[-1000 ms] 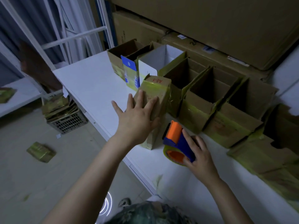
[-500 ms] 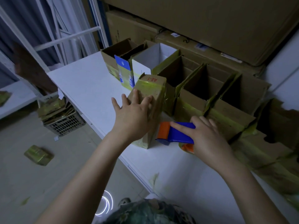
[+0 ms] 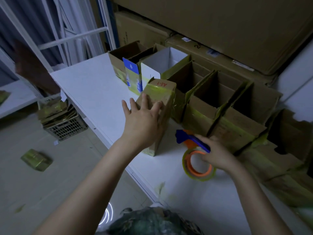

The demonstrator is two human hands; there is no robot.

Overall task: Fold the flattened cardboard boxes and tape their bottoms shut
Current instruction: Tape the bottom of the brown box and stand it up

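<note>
At the near end of the worktop (image 3: pixel 194 200), your right hand (image 3: pixel 220 156) grips the tape dispenser (image 3: pixel 191 138), fingers curled at its blue handle, though blur hides exactly how they lie. Its orange-cored tape roll (image 3: pixel 198 168) hangs low over the white surface; whether it touches cannot be told. Just beside the dispenser, close to the worktop's front edge, stands the upright box (image 3: pixel 160 90) marked A8-1, closed end up with yellowish tape across it. Your left hand (image 3: pixel 144 119) lies flat against the side of that box facing you, fingers straight and spread, fingertips reaching the tape near its top edge; it clasps nothing.

Behind the box, a row of open boxes (image 3: pixel 199 116) runs along the worktop's back edge, mouths up, yellowish tape around their lower walls. Toward the far corner one has a blue flap (image 3: pixel 131 67) and its neighbour a white lining (image 3: pixel 162 63). Past them, large cartons (image 3: pixel 220 31) are stacked against the wall. Down on the floor to your left, a crate (image 3: pixel 67 129) carries flattened cardboard (image 3: pixel 54 109), and a taped flat piece (image 3: pixel 36 159) lies apart from it
</note>
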